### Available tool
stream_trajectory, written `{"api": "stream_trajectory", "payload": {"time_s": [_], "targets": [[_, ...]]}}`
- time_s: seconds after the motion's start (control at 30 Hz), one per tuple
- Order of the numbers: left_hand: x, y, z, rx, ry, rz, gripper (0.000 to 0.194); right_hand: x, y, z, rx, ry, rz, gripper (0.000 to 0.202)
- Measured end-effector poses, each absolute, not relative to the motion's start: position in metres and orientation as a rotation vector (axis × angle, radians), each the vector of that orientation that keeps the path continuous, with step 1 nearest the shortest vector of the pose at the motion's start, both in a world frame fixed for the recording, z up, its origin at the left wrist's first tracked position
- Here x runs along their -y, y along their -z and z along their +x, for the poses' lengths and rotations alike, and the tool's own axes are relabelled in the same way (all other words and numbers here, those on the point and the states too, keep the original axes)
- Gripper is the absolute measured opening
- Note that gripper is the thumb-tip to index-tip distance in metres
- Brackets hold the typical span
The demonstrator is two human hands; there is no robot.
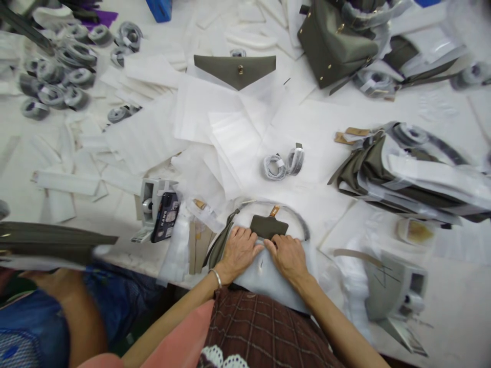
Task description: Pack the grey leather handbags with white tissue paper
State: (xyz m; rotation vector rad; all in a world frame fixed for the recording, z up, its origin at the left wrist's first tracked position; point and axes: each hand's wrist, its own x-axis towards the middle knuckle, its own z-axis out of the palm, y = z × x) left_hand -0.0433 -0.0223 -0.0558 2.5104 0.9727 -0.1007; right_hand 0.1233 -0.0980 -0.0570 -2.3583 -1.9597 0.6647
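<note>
In front of me lies a dark olive bag wrapped in pale film (268, 273), with a wrapped handle (303, 220) arching behind it. A dark olive flap (269, 226) with a small orange-brown tag (274, 210) shows at its top. My left hand (238, 250) rests at the flap's left lower side, and my right hand (287, 254) at its right lower side. The fingers of both hands are bent over the bag's upper edge, the thumbs close together. Whether the fingertips pinch anything is hidden.
A tape dispenser (150, 202) and a phone (165, 217) stand left; another dispenser (397, 291) is right. Wrapped bags (414, 168) lie at the right, an olive flap piece (238, 69) ahead, rolled straps (57, 76) far left. A person's arm (82, 317) shows lower left.
</note>
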Motion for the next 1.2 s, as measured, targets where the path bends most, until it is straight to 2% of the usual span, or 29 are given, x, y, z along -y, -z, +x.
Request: {"api": "stream_trajectory", "payload": {"time_s": [0.2, 0.43, 0.5, 0.57, 0.63, 0.73, 0.8, 0.9, 0.93, 1.1, 1.2], "targets": [[0.02, 0.045, -0.052, -0.929, 0.055, 2.503, 0.025, 0.103, 0.048, 0.123, 2.047, -0.79, -2.295, 0.043], [0.024, 0.056, -0.043, -0.937, 0.101, 2.47, 0.03, 0.117, 0.061, 0.121, 2.015, -0.651, -2.359, 0.035], [0.014, 0.049, -0.04, -0.947, 0.069, 2.417, 0.031, 0.118, 0.068, 0.121, 2.012, -0.602, -2.369, 0.036], [-0.013, 0.032, -0.043, -0.947, 0.015, 2.375, 0.041, 0.119, 0.074, 0.12, 2.019, -0.554, -2.36, 0.037], [-0.053, 0.008, -0.051, -0.902, -0.057, 2.331, 0.045, 0.12, 0.078, 0.119, 2.025, -0.495, -2.357, 0.036], [-0.1, -0.023, -0.062, -0.768, -0.248, 2.072, 0.029, 0.121, 0.078, 0.118, 2.049, -0.404, -2.317, 0.034], [-0.094, -0.029, -0.063, -0.795, -0.466, 1.791, 0.037, 0.121, 0.076, 0.118, 2.062, -0.352, -2.279, 0.032], [-0.03, -0.014, -0.062, -0.941, -0.697, 1.557, 0.038, 0.121, 0.071, 0.117, 2.043, -0.295, -2.272, 0.028], [-0.003, -0.004, -0.063, -0.933, -0.655, 1.61, 0.035, 0.122, 0.07, 0.116, 2.032, -0.291, -2.277, 0.028], [0.07, 0.044, -0.077, -0.687, 0.056, 2.38, 0.081, 0.12, 0.071, 0.124, 1.797, -0.384, -2.228, 0.021], [0.072, 0.06, -0.083, -0.684, 0.067, 2.545, 0.086, 0.104, 0.077, 0.137, 1.435, -0.521, -2.221, 0.029]]}}
